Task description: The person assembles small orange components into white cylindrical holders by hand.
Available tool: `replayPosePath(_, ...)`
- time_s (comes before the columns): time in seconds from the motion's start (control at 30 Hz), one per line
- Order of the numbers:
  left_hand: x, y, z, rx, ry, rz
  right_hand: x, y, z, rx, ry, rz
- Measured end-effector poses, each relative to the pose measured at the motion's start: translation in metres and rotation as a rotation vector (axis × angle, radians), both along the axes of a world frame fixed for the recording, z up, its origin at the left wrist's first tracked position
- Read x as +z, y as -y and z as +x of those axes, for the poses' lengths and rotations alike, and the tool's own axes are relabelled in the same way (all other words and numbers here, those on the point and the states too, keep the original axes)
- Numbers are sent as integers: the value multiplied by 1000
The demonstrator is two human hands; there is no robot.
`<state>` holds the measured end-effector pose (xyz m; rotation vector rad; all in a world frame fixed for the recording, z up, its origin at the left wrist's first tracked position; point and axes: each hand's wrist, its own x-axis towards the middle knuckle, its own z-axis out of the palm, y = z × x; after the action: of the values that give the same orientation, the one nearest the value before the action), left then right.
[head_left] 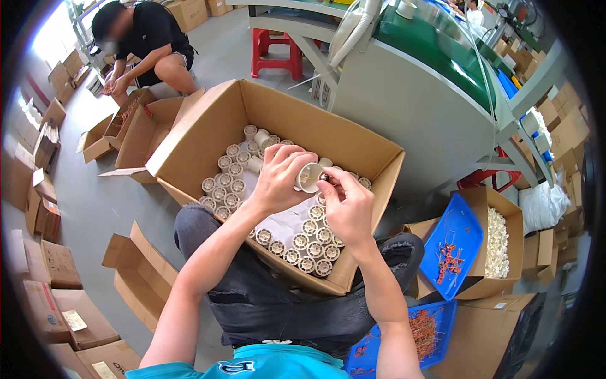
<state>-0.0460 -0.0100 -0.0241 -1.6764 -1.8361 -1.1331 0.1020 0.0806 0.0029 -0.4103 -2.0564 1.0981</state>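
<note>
The left hand (278,179) grips a white tube (308,177) sideways, its open end turned toward the right hand (346,208), just above the middle of the box (353,142) that rests on the person's knees. The right hand pinches a small dark part (323,177) at the tube's mouth, thumb and forefinger closed on it; a thin yellowish wire seems to run from the part into the tube, though it is too fine to be sure. Below, the box holds rows of like tubes (309,243) standing upright, packed close, with a bare patch of white liner (284,221) in the middle. A likely slip is the small part escaping the pinch, since the fingertips cover most of it and leave little to hold; it would drop among the standing tubes and be hard to find. Pushing it in at an angle could bend the wire or jam it against the tube wall. The box sits tilted on the lap, so a shift of the knees could tip the rows. To the right, a blue tray (442,234) with orange parts (449,260) leans on a carton of white pieces (497,243); a second tray (435,354) lies near the right elbow and could be knocked. Another person crouches over cartons (126,129) well apart, at upper left.
</note>
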Motion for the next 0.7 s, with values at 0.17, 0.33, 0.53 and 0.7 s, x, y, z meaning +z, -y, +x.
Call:
replayPosePath(0.17, -4, 0, 2, -13, -4, -24, 3, -3, 0, -36, 73, 179)
replayPosePath(0.33, -3, -1, 9, -96, 40, -91, -6, -7, -6, 21, 85, 116)
replayPosePath(0.53, -7, 3, 8, -229, 245, -148, -3, -5, -9, 48, 164, 91)
replayPosePath(0.7, -6, 2, 9, -297, 308, -147, -1, -5, -6, 59, 219, -79)
